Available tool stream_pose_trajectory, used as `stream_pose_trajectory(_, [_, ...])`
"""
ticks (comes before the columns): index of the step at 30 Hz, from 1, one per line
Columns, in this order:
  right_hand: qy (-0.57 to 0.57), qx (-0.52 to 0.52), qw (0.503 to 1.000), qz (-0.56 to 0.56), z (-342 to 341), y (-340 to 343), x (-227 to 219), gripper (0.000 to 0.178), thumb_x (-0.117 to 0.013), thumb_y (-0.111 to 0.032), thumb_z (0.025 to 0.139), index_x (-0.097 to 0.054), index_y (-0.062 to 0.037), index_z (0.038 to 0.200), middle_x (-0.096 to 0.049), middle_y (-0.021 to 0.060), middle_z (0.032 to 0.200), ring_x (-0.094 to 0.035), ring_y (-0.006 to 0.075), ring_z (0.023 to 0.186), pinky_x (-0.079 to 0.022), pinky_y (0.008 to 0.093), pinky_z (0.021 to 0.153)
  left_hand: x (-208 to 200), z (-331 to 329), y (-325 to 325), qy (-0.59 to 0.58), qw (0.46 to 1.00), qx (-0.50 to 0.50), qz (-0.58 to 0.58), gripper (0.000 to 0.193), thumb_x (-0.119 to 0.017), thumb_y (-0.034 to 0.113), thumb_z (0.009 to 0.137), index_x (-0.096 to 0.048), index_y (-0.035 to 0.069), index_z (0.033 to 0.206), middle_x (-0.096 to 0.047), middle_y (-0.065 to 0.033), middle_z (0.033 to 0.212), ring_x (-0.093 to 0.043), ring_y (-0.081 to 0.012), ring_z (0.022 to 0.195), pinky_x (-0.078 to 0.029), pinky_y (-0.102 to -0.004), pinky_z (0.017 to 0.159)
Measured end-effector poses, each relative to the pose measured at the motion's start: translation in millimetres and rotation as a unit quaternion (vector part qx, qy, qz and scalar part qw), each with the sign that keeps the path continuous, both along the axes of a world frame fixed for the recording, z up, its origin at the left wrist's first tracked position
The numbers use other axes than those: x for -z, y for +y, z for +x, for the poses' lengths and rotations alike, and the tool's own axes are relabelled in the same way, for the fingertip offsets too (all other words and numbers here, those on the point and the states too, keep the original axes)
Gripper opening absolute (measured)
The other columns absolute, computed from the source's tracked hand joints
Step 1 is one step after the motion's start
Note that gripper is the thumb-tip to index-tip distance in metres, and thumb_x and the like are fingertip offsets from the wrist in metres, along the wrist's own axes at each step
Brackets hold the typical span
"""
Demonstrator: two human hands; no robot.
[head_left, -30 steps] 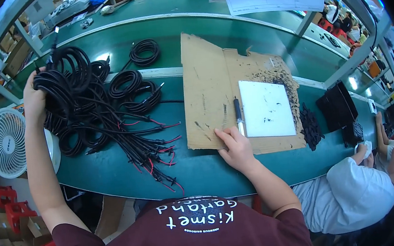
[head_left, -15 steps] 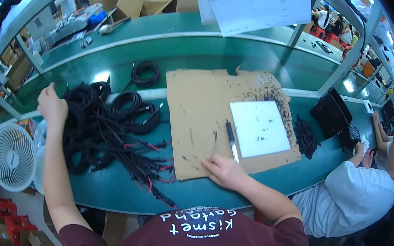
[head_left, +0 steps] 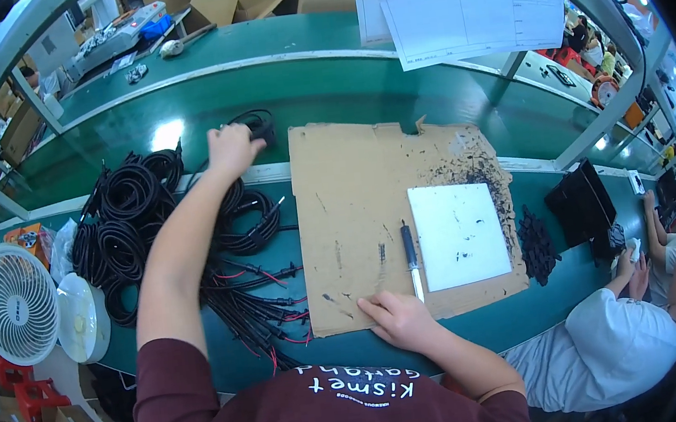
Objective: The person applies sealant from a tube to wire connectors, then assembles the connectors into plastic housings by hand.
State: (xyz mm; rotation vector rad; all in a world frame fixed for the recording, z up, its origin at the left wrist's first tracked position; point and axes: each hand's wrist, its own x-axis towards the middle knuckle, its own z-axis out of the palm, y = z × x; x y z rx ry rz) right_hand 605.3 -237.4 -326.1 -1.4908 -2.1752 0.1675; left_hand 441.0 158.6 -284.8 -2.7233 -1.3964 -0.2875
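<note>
My left hand [head_left: 235, 149] reaches to the far side of the table, its fingers curled on a small coil of black cable [head_left: 260, 126] and hiding the coil's near left part. Below my left arm lies a pile of coiled black cables [head_left: 132, 193], and another coil [head_left: 253, 233] sits beside it. Their ends, several with red wires, fan out toward the cardboard. My right hand [head_left: 400, 318] rests on the near edge of a stained cardboard sheet [head_left: 346, 210], forefinger stretched out and holding nothing. A black-handled blade tool [head_left: 412, 257] and a white board [head_left: 462, 234] lie on the cardboard.
Small black pieces [head_left: 537, 245] are heaped right of the cardboard, near a black bin [head_left: 580, 200]. A person in a light shirt [head_left: 620, 341] works at the right. At the left stands a white fan [head_left: 17, 304]. Paper sheets [head_left: 469, 8] hang from the frame above.
My left hand has moved right, from the far left of the cable pile to the separate coil at the back. My right hand stays on the cardboard's near edge. The view has shifted slightly.
</note>
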Motion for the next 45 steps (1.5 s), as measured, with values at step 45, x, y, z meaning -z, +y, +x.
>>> stream_pose_trajectory(45, [-0.037,-0.033,0.997,0.066,-5,3,8,0.037,-0.064,-0.009,0.071,-0.062,-0.0045,0.108,-0.053,0.0062,0.084,-0.057,0.0198,0.07,-0.049,0.0315,0.055,-62,-202,-85,0.091,0.966,-0.052,0.235,0.054,-0.051,-0.004,0.07,-0.057,0.016,0.119,-0.054,-0.0076,0.118,-0.032,-0.0283,0.13,-0.028,-0.0503,0.101])
